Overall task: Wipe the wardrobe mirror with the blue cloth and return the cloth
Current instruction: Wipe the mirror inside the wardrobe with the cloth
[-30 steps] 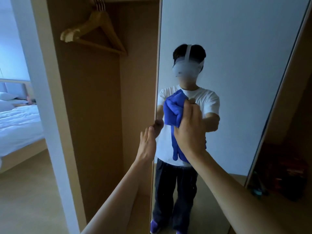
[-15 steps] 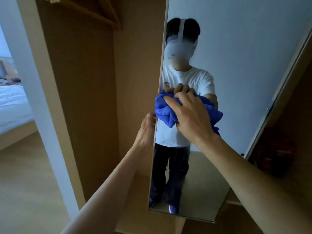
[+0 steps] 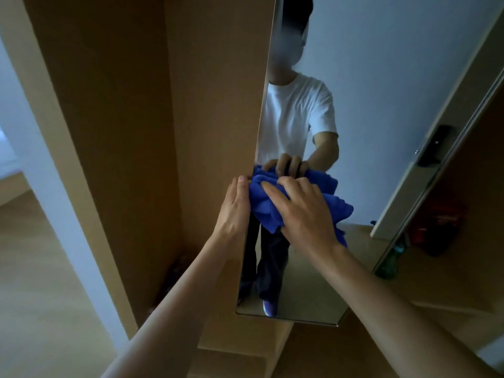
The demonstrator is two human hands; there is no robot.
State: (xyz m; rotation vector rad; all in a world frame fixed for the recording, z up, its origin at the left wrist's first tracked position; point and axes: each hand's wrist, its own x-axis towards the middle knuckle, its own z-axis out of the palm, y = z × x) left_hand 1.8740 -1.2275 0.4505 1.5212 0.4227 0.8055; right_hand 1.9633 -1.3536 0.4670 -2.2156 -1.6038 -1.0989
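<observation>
Far left, pale wooden floor (image 3: 35,282) lies open beyond a white wall edge (image 3: 46,165). Next comes the wardrobe (image 3: 131,118), its bare wooden side panels running deep; small dark things at its foot are too dim to make out. The left hand (image 3: 234,211) rests along the mirror's left edge with fingers straight, and how far they reach behind is hidden. Just beside it, touching it, the blue cloth (image 3: 261,205) sits bunched low on the mirror (image 3: 381,91), gripped by the right hand (image 3: 302,211) with bent, spread fingers and pressed against the glass. The mirror's top is cut off. Far right, a shadowed recess (image 3: 441,227) holds unclear red and dark shapes.
</observation>
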